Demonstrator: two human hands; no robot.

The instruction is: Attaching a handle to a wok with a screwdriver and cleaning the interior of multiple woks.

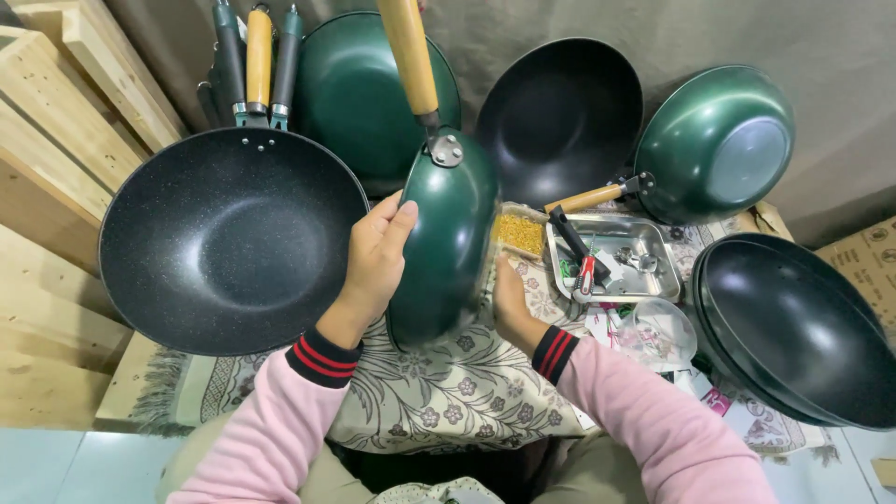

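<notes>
Green wok [446,252] held edgewise over floral cloth [439,392] among pans.

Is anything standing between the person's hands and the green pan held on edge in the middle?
Nothing visible does. The left hand lies flat against the outside of the green pan, and the right hand reaches in from its other side, partly hidden behind the rim. The metal tray sits apart, to the right.

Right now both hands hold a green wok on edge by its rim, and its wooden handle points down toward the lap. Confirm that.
Not quite. The left hand and right hand do hold the green wok on edge, but its wooden handle points up and away from the person, not toward the lap. The head view shows this.
</notes>
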